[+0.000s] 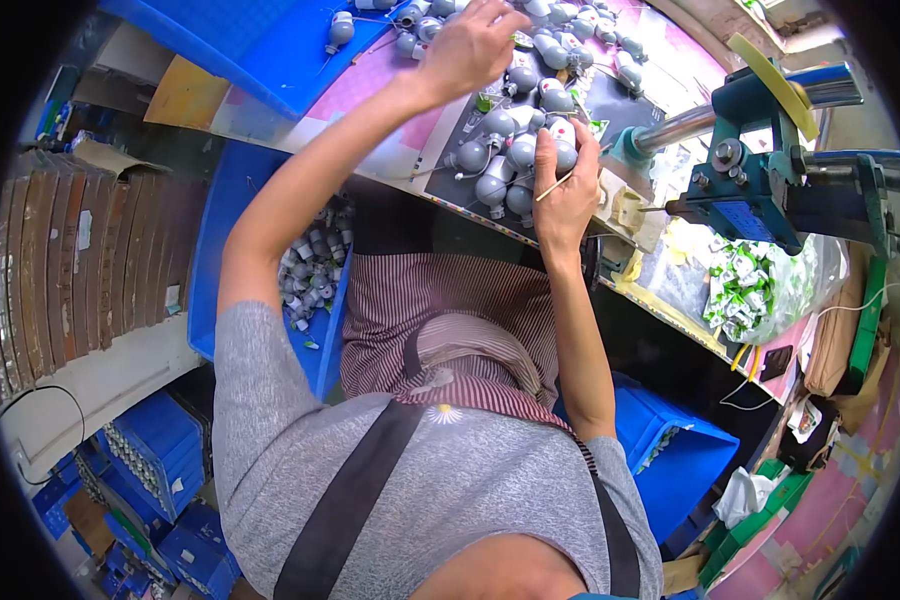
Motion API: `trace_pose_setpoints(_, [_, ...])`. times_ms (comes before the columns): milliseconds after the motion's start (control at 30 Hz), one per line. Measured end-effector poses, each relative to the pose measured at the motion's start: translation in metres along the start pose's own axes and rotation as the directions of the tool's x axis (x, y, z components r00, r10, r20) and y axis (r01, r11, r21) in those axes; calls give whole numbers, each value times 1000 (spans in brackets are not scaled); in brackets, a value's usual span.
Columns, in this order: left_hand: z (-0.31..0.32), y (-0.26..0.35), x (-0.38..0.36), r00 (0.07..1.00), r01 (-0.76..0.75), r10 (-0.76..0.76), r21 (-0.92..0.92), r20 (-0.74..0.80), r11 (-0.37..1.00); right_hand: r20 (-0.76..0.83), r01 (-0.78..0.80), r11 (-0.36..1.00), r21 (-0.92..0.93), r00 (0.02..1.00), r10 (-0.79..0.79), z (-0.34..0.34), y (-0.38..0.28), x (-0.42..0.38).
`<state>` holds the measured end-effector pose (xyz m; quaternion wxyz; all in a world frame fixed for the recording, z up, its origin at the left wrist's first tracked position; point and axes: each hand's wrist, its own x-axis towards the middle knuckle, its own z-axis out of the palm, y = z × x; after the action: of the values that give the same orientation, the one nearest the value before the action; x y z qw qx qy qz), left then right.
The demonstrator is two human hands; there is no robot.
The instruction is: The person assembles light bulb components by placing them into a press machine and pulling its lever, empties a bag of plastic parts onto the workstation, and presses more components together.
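My right hand (568,195) is closed around a grey, rounded piece (562,152) with a white part and a small red mark, at the front edge of the bench. A thin pale stick or wire (554,187) crosses its fingers. Farther back, my left hand (473,45) reaches over the pile with bent fingers drawn together; what they pinch, if anything, is hidden. Similar grey-and-white pieces (493,184) with thin white wires lie loosely between and around both hands on a dark mat (448,188).
A teal machine (745,185) with a metal shaft stands right of my right hand. Beyond it sits a clear bag of green-and-white bits (745,290). Blue bins (240,70) stand at upper left, and another blue bin (208,290) below the bench holds more pieces. Stacked brown boards (80,270) line the left.
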<state>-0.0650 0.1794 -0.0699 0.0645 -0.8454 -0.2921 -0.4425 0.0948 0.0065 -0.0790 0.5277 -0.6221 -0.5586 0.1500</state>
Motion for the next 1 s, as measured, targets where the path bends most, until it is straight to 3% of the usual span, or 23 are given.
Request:
trace_pose_setpoints(33, [-1,8,-4,990,141,-139,-78,29,987,4,0,1000,-7,1000,0,0,-1,1])
trace_pose_setpoints(67, [-2,13,-4,924,323,-300,-66,238,944,8,-2,1000,-17,1000,2,-1,-3,0])
trace_pose_setpoints(133, [-4,21,1,600,629,-542,72,589,774,16,-28,999,-24,999,28,-2,-6,-1])
trace_pose_setpoints(167, [6,25,5,571,627,-633,219,523,747,18,-36,999,-25,999,36,-2,-7,0])
trace_pose_setpoints(267, [53,25,13,554,681,-755,332,350,653,7,-4,1000,-13,1000,4,-1,-3,0])
trace_pose_setpoints(300, [65,19,12,571,659,-722,307,392,687,10,-17,1000,-10,1000,17,-1,-5,-1])
trace_pose_setpoints(400, [68,16,21,572,693,-761,315,307,648,15,-10,1000,-12,1000,10,-4,-6,-1])
trace_pose_setpoints(433, [49,17,25,560,652,-645,204,520,730,6,17,1000,-12,1000,-16,-3,-3,-1])
trace_pose_setpoints(467, [30,15,32,508,779,-697,76,507,623,-7,39,999,-10,999,-39,-2,-1,-1])
trace_pose_setpoints(500, [31,-7,28,409,860,-657,-25,633,510,-2,32,999,7,999,-32,-2,-5,-1])
trace_pose_setpoints(567, [-16,-16,31,236,954,-472,-110,849,280,8,7,1000,7,1000,-7,-2,-4,-3])
trace_pose_setpoints(667, [-28,4,-1,58,992,-448,-101,892,-72,0,21,1000,8,1000,-21,-1,-2,-1])
trace_pose_setpoints(733, [-34,25,-14,15,954,-312,-107,950,-279,-15,23,1000,9,1000,-23,-1,-1,-1])
trace_pose_setpoints(767, [-34,32,-19,60,958,-305,-141,950,-251,-15,7,1000,26,1000,-6,-1,-1,-1])
trace_pose_setpoints(867, [-32,48,-18,21,952,-370,-131,929,-276,-18,-24,998,61,1000,25,-2,1,1])
trace_pose_setpoints(900, [-27,43,-22,18,947,-301,-113,953,-301,-27,-23,998,65,999,25,-2,1,2])
trace_pose_setpoints(1000, [-29,62,-9,-45,999,-436,28,899,-45,-68,-33,996,85,997,39,2,4,4])
